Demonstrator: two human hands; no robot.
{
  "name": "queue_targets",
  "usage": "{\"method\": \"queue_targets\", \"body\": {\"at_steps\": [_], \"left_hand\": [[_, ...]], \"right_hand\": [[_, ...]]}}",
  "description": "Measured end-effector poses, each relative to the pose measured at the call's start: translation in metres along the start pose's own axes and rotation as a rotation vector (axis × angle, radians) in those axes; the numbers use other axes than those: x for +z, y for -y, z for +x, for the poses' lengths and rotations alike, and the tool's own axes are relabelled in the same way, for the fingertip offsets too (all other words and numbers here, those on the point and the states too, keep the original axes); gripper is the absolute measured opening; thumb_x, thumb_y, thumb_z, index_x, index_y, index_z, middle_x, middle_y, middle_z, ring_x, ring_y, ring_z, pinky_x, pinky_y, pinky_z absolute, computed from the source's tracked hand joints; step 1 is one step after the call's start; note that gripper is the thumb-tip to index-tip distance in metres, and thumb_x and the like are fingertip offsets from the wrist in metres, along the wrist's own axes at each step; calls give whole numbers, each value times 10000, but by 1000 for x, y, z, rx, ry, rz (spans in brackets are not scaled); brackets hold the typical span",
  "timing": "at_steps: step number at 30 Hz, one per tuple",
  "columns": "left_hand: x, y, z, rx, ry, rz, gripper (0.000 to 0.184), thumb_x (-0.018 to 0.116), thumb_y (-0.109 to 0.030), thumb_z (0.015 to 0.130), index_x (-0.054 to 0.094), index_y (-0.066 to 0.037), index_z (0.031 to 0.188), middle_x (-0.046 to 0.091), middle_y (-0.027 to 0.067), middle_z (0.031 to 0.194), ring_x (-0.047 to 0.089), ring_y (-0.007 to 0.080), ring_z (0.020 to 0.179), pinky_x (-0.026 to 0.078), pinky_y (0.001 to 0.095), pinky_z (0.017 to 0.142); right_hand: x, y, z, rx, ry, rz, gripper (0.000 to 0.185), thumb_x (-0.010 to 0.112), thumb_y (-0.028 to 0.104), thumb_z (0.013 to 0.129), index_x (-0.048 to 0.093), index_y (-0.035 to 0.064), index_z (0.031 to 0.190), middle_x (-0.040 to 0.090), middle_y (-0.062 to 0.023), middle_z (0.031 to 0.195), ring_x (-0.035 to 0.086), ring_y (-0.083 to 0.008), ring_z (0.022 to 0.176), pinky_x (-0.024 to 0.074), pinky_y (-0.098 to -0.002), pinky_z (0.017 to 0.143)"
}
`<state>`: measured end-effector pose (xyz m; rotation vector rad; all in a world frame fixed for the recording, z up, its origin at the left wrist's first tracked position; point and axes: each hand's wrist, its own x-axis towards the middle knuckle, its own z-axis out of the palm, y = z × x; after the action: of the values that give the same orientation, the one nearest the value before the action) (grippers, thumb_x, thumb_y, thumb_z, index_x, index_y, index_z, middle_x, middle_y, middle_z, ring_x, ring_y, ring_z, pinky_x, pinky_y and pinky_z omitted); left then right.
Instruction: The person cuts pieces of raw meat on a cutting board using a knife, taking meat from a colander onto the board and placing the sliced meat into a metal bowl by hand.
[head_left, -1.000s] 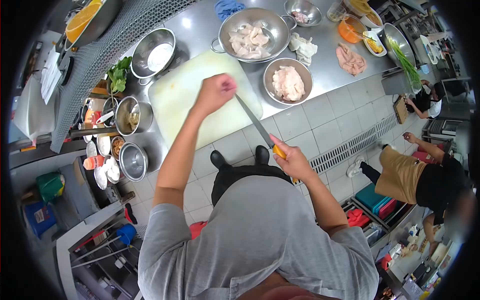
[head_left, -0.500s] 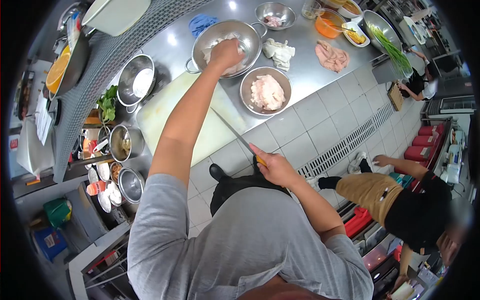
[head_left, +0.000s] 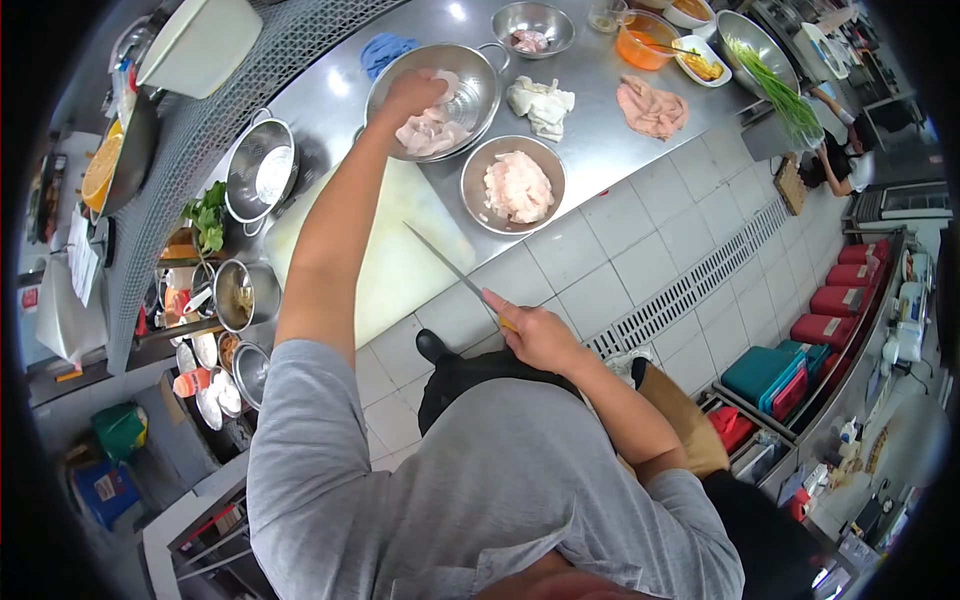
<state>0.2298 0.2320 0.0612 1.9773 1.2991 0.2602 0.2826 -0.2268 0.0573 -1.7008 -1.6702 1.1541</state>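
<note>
My left hand (head_left: 412,96) reaches into a steel colander (head_left: 478,84), its fingers closed on a slice of pale raw meat (head_left: 446,86). More pale slices (head_left: 432,132) lie in the colander below the hand. In my right hand (head_left: 540,336) is a knife (head_left: 445,258), gripped by its yellow handle, the long blade pointing up and left over the edge of a whitish cutting board (head_left: 400,240). To the right of the board, a steel bowl (head_left: 472,200) holds a heap of pale raw meat (head_left: 518,187).
A white cloth (head_left: 541,108), a pink cloth (head_left: 652,107) and a blue cloth (head_left: 385,53) lie on the steel counter. Another colander (head_left: 240,165) stands left of the board. Behind me on the right, a co-worker's legs (head_left: 690,420) are close, beside the floor drain (head_left: 690,275).
My left hand has shifted left inside the colander, uncovering slices there. The knife stays in my right hand, almost unmoved. The co-worker has moved in closer behind my right arm.
</note>
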Motion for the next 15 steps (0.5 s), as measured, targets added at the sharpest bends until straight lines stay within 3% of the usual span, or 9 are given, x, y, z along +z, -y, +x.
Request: {"method": "queue_targets", "body": {"at_steps": [4, 10, 13, 15], "left_hand": [[-53, 3, -72, 44, 221, -397, 181, 691, -174, 893, 737, -26, 986, 706, 32, 852, 650, 114, 737, 510, 270, 600], [-72, 48, -215, 113, 203, -580, 319, 728, -140, 917, 682, -15, 1206, 733, 31, 915, 668, 94, 772, 498, 261, 603], [-44, 112, -252, -95, 277, -493, 351, 746, -161, 917, 668, -1, 1220, 733, 42, 930, 679, 102, 802, 523, 279, 637], [-21, 153, -270, -49, 49, 2, 325, 757, -158, 902, 668, -4, 1174, 753, 102, 937, 721, 214, 816, 566, 349, 703]], "right_hand": [[-2, -1, 6, -29, -48, 47, 793, 652, 25, 898, 397, 179, 1633, 741, -231, 980, 715, -442, 908, 579, -522, 842], [2, -1, 28, -39, -62, 75, 756, 651, 59, 950, 390, 216, 1641, 724, -260, 942, 703, -463, 877, 559, -520, 822], [2, 10, 39, -26, -39, 40, 767, 651, 84, 960, 363, 230, 1655, 717, -260, 917, 697, -466, 863, 555, -519, 818], [4, 10, 46, 22, 32, -77, 783, 639, 89, 970, 326, 249, 1670, 719, -253, 924, 695, -469, 877, 548, -531, 825]]}}
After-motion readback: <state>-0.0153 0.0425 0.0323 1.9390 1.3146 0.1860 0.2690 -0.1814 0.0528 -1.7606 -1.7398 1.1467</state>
